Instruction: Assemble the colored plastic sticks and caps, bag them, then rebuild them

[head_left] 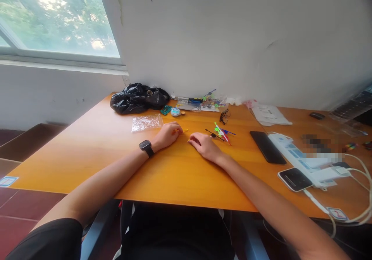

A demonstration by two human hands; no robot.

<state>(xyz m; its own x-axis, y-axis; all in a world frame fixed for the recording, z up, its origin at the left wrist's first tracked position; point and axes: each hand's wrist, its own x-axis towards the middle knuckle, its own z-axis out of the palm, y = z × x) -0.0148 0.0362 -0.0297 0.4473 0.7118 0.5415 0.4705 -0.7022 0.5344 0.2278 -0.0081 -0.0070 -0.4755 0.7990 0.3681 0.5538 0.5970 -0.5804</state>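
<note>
Because left hand point(168, 134) pinches slim yellow piece point(185, 130) over desk point(162, 178), loose grip could drop it; right hand point(205, 147), fingers drawn together, contents unclear, could scatter coloured pieces point(221, 132) just beside if swung outward.

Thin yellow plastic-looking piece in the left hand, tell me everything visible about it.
The thin yellow plastic-looking piece is gripped in the fingers of the left hand. A slim, straight end juts past them toward the picture's right, nearly level in the view; the fingers partly hide the rest, so its full shape is unclear. The right hand is apart from it. Whether it touches the orange-brown wooden tabletop cannot be told.
</note>
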